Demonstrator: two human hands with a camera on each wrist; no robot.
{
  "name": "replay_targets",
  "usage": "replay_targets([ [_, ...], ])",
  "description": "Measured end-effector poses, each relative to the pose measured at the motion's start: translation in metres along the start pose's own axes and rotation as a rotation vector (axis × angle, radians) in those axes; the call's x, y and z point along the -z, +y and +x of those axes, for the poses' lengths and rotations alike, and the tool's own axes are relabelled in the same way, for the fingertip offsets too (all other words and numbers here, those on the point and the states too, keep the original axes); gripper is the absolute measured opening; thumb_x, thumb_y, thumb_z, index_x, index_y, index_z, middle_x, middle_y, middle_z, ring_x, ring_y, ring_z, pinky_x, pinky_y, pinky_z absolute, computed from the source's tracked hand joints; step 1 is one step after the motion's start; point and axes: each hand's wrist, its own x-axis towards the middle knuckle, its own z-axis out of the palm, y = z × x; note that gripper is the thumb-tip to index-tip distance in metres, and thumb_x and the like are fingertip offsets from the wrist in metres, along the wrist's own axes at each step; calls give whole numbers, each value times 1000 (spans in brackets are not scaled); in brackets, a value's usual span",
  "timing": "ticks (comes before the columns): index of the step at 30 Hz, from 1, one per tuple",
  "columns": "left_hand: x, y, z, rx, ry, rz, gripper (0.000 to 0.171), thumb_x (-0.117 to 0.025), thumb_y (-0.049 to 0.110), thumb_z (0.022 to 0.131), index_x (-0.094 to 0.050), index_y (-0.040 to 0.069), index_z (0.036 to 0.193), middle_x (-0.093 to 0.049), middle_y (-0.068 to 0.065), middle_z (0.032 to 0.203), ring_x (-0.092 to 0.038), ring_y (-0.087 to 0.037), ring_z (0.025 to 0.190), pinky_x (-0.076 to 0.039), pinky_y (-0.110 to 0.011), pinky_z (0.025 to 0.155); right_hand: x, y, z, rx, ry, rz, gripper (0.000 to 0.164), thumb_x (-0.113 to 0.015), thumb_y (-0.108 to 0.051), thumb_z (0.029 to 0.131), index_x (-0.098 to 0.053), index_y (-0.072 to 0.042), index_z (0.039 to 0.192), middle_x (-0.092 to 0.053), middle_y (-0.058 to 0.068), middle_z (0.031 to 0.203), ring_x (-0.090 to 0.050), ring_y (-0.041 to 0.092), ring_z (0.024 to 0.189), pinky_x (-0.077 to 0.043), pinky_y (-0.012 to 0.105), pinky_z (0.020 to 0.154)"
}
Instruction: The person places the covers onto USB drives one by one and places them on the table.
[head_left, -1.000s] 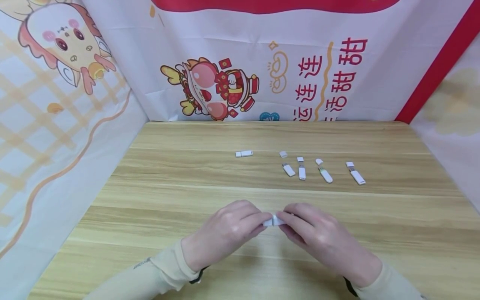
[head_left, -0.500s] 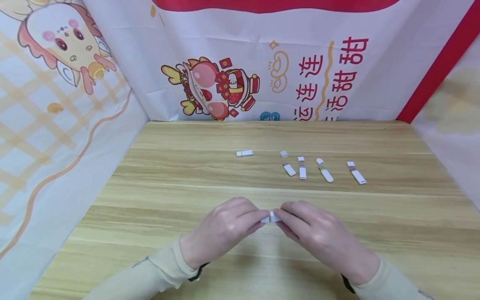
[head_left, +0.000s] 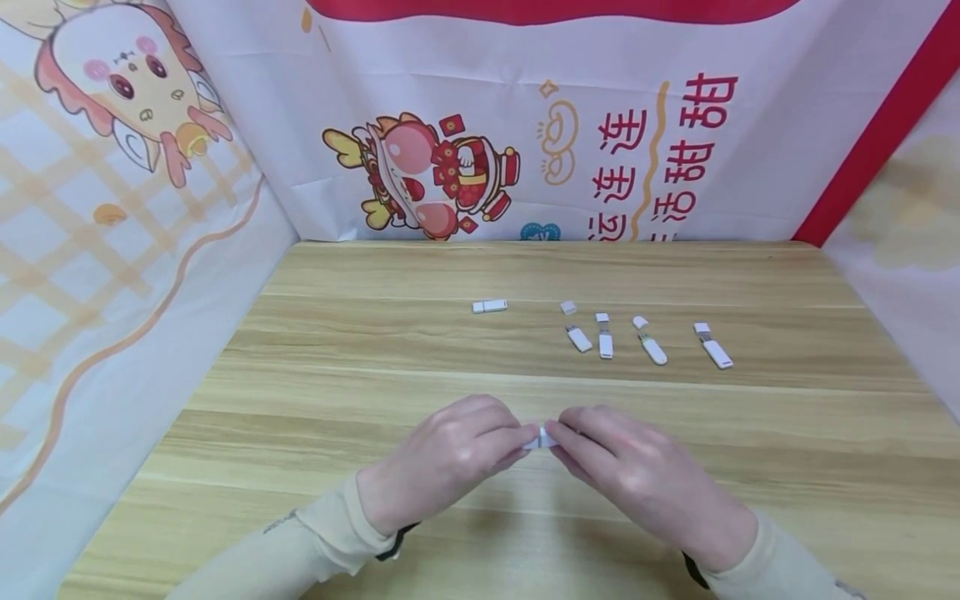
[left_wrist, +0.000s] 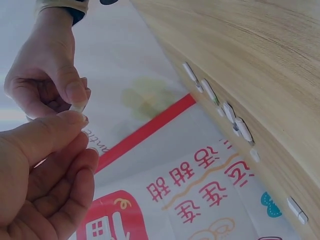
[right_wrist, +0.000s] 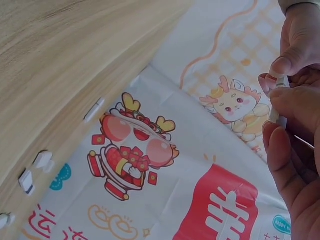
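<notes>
A small white USB stick (head_left: 545, 437) is held level between both hands above the table, low in the middle of the head view. The left hand (head_left: 453, 450) pinches one end with thumb and fingers; the right hand (head_left: 637, 471) pinches the other. Between the fingertips a thin grey seam crosses the stick. In the right wrist view the stick (right_wrist: 276, 114) shows as a narrow white bar, the right fingers along its longer part. Fingertips hide most of it, so I cannot tell whether its two parts are fully pressed together.
A capped USB stick (head_left: 490, 307) lies farther back on the wooden table (head_left: 360, 350). To its right are several opened sticks, including one with a rounded body (head_left: 655, 350) and a rightmost one (head_left: 717, 353); small white caps lie behind them. Printed cloth (head_left: 300, 100) walls the table.
Both hands have shifted slightly left with the stick, and the white strip showing between the fingertips has grown shorter. The sticks on the table have stayed in place.
</notes>
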Motion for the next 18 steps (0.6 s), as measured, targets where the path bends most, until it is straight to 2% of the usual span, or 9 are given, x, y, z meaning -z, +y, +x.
replay_targets([
  [7, -1, 4, 3, -9, -56, 10, 17, -78, 9, 86, -74, 5, 102, -67, 1, 87, -62, -9, 82, -50, -16, 82, -4, -1, -3, -44, -97, 2, 36, -39, -16, 108, -70, 3, 105, -65, 6, 96, -65, 18, 83, -57, 26, 72],
  [11, -3, 4, 3, 30, -63, 7, 17, -78, 8, 85, -74, 5, 101, -68, 1, 89, -63, -8, 83, -50, -16, 82, -10, 1, -1, -91, -120, 59, 36, -41, -19, 107, -71, 2, 104, -65, 6, 97, -65, 17, 84, -56, 24, 74],
  [13, -3, 2, 3, 64, -53, -14, 18, -79, 7, 84, -74, 5, 101, -69, 1, 89, -63, -9, 84, -51, -16, 82, -11, 4, 1, -121, -109, 94, 26, -53, -18, 103, -71, 1, 104, -65, 6, 98, -65, 17, 84, -57, 24, 73],
  [15, -2, 0, 3, 104, -49, -45, 19, -78, 6, 85, -74, 5, 103, -70, 1, 90, -65, -9, 85, -51, -16, 82, -12, 7, 3, -148, -106, 110, 17, -68, -14, 95, -72, 0, 105, -66, 5, 99, -66, 17, 85, -57, 25, 73],
  [18, -1, -6, 3, 153, -44, -99, 21, -78, 5, 85, -74, 4, 106, -72, -1, 92, -66, -10, 86, -51, -15, 82, -16, 13, 7, -160, -88, 93, 30, -85, -5, 76, -72, -1, 103, -68, 6, 98, -66, 19, 85, -57, 29, 73],
])
